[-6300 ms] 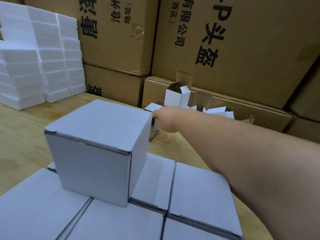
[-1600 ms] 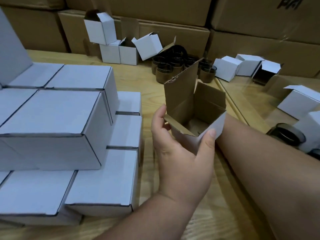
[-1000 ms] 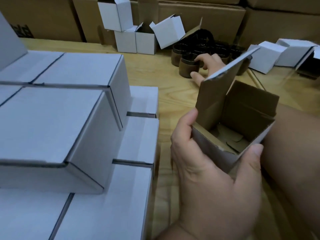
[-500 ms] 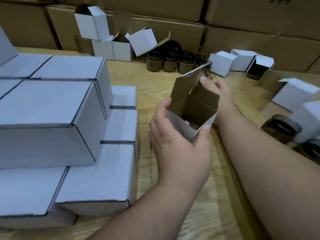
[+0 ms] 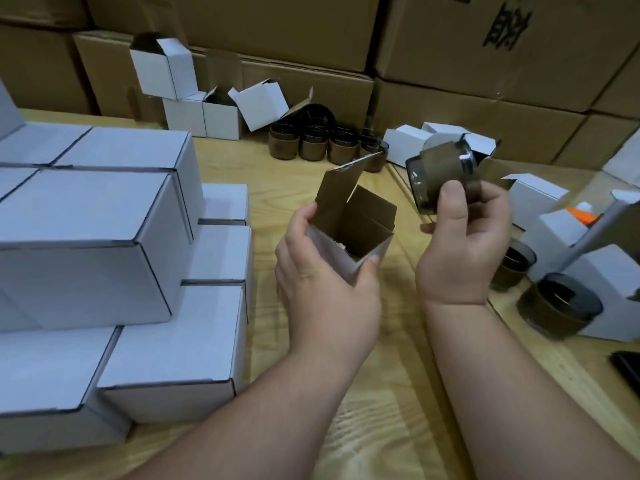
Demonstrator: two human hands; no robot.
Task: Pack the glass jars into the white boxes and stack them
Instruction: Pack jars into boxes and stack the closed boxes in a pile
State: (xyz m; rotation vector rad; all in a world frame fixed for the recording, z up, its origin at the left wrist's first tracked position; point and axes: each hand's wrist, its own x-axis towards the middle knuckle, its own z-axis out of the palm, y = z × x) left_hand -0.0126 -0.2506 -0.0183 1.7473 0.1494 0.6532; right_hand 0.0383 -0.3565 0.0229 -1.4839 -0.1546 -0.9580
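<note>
Head view showed the left hand (image 5: 325,278) gripping an open box (image 5: 349,233) above the table (image 5: 381,393), flap raised. Just beside it, the right hand (image 5: 464,247) pinched a tilted jar (image 5: 443,174). Closed boxes (image 5: 104,209) stood stacked at left.

We see dim, even, soft-shadowed light, a motion-blurred dark glass jar wrapped in brown paper (image 5: 445,176), and wide-angle bending of the stacked brown cardboard cartons (image 5: 485,46).
</note>
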